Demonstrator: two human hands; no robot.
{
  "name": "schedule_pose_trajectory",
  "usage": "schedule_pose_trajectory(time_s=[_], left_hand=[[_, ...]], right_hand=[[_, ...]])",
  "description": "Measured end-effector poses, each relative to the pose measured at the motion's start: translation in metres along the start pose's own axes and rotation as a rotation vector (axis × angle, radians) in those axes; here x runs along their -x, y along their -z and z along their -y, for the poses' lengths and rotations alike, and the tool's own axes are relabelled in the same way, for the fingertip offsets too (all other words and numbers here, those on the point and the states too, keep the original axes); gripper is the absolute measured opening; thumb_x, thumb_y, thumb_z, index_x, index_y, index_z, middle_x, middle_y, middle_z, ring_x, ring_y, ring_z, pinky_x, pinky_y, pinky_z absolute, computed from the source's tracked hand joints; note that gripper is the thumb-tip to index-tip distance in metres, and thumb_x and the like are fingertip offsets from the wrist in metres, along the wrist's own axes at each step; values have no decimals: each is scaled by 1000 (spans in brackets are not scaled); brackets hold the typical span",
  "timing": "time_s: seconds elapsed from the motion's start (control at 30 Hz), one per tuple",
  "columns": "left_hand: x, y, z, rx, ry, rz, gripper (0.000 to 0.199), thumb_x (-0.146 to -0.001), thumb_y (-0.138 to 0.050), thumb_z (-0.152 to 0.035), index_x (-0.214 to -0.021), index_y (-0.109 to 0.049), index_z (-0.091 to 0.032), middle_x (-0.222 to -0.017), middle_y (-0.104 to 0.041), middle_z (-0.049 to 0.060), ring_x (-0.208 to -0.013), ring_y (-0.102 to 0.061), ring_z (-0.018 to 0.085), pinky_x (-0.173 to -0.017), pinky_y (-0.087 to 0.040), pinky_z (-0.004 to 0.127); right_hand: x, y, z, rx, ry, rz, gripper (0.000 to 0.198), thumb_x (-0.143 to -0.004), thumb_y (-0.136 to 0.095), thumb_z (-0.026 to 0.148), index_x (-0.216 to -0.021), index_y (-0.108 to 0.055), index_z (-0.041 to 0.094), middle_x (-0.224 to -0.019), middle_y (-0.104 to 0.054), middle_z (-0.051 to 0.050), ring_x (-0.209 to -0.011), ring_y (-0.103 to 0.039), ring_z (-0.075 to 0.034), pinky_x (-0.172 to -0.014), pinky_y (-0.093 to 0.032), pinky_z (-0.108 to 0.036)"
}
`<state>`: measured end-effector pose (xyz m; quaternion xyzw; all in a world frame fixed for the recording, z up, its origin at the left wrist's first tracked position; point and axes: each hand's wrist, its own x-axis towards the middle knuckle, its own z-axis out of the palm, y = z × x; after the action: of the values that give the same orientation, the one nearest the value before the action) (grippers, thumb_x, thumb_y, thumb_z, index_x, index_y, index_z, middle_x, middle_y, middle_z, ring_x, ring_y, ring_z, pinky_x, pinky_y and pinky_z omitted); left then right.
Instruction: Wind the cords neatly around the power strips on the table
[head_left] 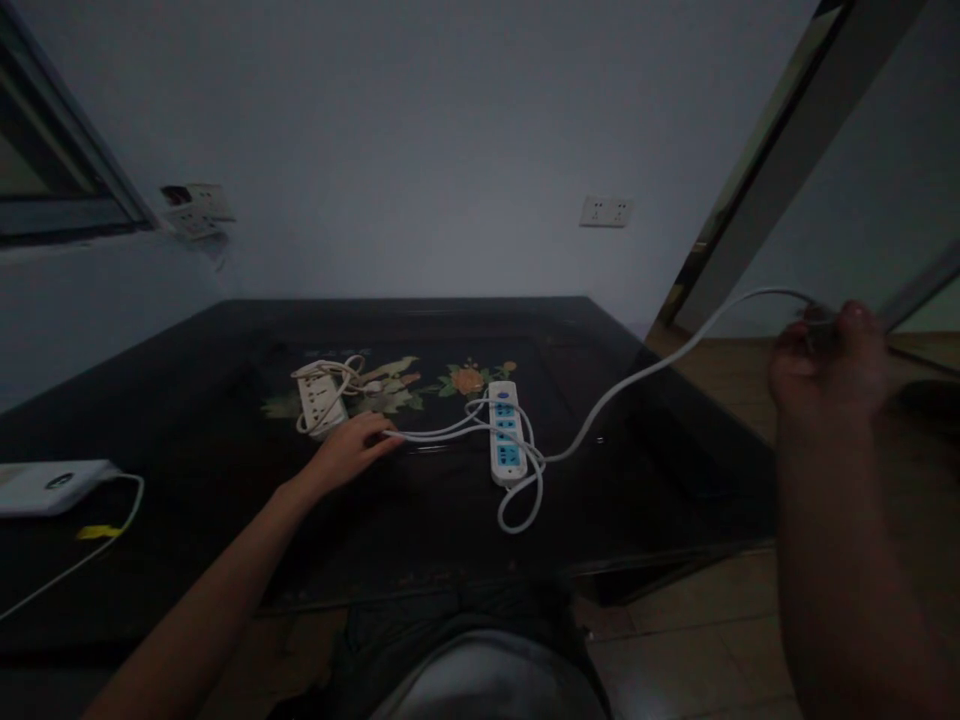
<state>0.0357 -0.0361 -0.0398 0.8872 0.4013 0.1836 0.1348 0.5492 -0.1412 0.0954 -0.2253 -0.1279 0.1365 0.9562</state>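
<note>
A white power strip with blue sockets (pixel 508 432) lies on the dark tabletop, its white cord (pixel 600 402) looped over and around it. My left hand (pixel 358 440) is closed on a part of this cord, to the left of the strip and low over the table. Raised at the far right, beyond the table's edge, my right hand (pixel 829 360) is closed around the cord's other end, slightly blurred. The cord rises in a curve from the strip to that hand. Just past my left hand sits a second white power strip (pixel 319 398) with its cord bundled on top.
The dark table (pixel 420 520) has a flower pattern (pixel 466 380) in its middle. At the left edge lies a white device (pixel 56 487) with a thin cable. Wall sockets (pixel 605 211) are on the back wall, with more sockets (pixel 196 208) in the left corner.
</note>
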Motion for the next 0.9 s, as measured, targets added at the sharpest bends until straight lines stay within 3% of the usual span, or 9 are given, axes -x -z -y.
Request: schedule_pose_trajectory(time_s=[0.17,0.33,0.53,0.6,0.73,0.8,0.9], left_hand=[[1,-3,-3,-14,-5,47,37,-88,-45,-52,-89,-63,-19,-92,-62,5,-92,-53,22,-84,-40,34],[3,-6,-13,-87,-77,90,38,-82,-54,-54,-98,-63,-22,-104,-61,6,-99,-50,24,-86,-38,36],[5,-15,-52,-202,-163,64,51,-81,-60,-44,-128,-49,-26,-127,-51,10,-110,-46,28,-89,-36,41],[5,-22,-75,-225,-269,59,54,-84,-60,-33,-135,-43,-30,-133,-48,10,-114,-45,27,-91,-36,41],[2,-41,-118,-275,-637,108,54,-90,-49,-14,-137,-40,-39,-136,-49,7,-113,-49,24,-91,-37,38],[-2,-51,-133,-275,-786,107,44,-92,-45,-14,-131,-48,-34,-132,-53,7,-109,-52,21,-88,-39,35],[-11,-62,-147,-248,-871,90,21,-92,-48,-18,-102,-65,-23,-119,-60,7,-99,-55,19,-83,-43,31]], right_hand=[[9,4,-20,89,-80,-41,35,-86,-40,0,-61,-59,17,-66,-55,2,-57,-55,-7,-45,-43,-16],[24,13,-50,64,-207,1,29,-85,-43,0,-64,-56,16,-65,-56,3,-57,-55,-5,-49,-45,-15],[46,28,-83,61,-351,72,15,-81,-53,3,-74,-58,15,-69,-61,3,-64,-60,-7,-57,-50,-17],[52,33,-93,59,-366,120,14,-78,-56,2,-76,-58,16,-69,-61,5,-66,-60,-6,-61,-52,-17],[62,43,-109,67,-393,168,18,-75,-59,1,-81,-59,17,-70,-62,5,-67,-62,-6,-65,-53,-17],[66,47,-115,83,-417,172,17,-74,-61,2,-82,-59,17,-71,-63,4,-67,-62,-6,-65,-53,-17],[70,50,-120,119,-444,189,17,-74,-65,5,-82,-58,18,-70,-63,4,-65,-61,-6,-65,-53,-18]])
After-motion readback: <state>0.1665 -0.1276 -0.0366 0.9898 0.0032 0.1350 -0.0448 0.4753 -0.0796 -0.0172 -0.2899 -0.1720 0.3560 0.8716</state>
